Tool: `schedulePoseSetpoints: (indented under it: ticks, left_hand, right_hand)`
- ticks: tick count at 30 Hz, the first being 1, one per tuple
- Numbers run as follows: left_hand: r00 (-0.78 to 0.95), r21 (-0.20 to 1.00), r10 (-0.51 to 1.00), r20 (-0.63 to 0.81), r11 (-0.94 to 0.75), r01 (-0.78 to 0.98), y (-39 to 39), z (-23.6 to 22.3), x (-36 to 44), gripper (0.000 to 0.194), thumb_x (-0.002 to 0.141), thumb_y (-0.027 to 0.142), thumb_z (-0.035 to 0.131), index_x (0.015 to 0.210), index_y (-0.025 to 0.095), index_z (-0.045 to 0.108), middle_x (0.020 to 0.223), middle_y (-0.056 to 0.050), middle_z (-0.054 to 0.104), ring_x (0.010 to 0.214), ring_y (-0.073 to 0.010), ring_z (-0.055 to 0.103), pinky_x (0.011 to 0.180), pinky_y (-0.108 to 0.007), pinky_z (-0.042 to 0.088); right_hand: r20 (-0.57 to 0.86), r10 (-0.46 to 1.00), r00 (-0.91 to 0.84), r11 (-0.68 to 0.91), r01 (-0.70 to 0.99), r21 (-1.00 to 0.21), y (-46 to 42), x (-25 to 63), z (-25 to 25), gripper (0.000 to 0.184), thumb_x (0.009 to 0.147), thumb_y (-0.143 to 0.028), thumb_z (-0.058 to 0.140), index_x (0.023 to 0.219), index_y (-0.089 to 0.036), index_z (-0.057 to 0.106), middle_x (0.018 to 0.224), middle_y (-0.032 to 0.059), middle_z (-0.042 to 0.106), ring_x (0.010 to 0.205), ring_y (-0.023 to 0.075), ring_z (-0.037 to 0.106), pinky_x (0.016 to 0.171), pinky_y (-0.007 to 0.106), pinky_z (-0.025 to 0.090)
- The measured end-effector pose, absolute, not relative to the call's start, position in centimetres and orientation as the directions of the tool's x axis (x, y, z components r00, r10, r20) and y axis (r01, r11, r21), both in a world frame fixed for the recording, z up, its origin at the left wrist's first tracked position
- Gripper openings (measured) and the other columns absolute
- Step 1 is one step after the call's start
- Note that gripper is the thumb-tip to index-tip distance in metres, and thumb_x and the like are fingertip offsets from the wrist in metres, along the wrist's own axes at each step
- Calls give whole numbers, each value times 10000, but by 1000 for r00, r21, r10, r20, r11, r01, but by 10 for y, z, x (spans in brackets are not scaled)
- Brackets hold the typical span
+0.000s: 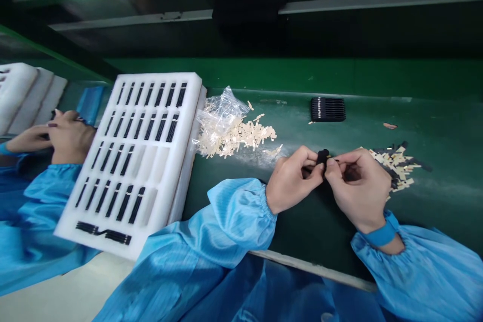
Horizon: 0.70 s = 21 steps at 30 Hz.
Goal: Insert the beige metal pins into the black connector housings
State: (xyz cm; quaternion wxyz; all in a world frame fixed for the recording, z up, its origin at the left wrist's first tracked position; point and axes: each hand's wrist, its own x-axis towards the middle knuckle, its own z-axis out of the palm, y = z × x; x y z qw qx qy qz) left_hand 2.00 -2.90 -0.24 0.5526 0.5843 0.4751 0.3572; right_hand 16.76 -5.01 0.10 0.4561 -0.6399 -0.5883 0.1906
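My left hand (296, 178) and my right hand (358, 186) meet above the green bench near its front edge. Between their fingertips is a small black part (323, 157), pinched from both sides; its lower portion is hidden by my fingers. Beside my right hand lies a pile of small black and cream pieces (396, 163). Behind my hands a neat row of slim black strips (327, 109) rests on the bench. To the left of my left hand spreads a heap of small cream pieces (241, 136), partly under a clear plastic bag (226, 105).
A white foam tray (158, 161), stacked on another, holds several black strips in slots. At far left a co-worker's hands (70, 133) work near more white foam trays (22, 95) and a blue item (90, 103). A dark shelf with a black bin (251, 5) runs along the back.
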Motion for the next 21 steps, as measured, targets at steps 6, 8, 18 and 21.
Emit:
schedulePoseSetpoints:
  ticks: [6,8,18,21]
  left_hand:
    - [302,976,953,-25,-42,213,-27,-5,17,60,930,245,617,970,205,596,903,2,766,811,-121,749,722,-198,577]
    - [303,962,953,18,-99,255,-25,-5,15,82,939,246,605,1009,209,625,949,-9,774,851,-131,751,758,-214,585]
    - [394,804,910,126,-327,498,-23,-4,7,216,990,313,534,1109,225,691,927,-52,756,814,-165,702,819,-275,536]
    - [401,837,913,73,-275,473,-21,-3,6,199,973,297,558,1103,224,691,949,-53,760,832,-165,703,834,-279,534]
  right_hand:
    - [269,944,193,108,588,-802,-49,173,2,114,862,-201,706,796,-215,615,661,-41,555,536,113,519,517,272,429]
    - [221,962,158,97,558,-824,-48,177,3,99,873,-217,706,821,-216,621,690,-28,584,565,124,548,522,274,439]
    - [129,975,181,37,440,-897,-45,179,4,101,903,-268,694,853,-224,618,713,-4,617,583,146,579,485,262,458]
    - [170,972,159,64,517,-853,-44,182,1,81,902,-272,708,894,-223,644,753,3,632,617,153,601,540,281,485]
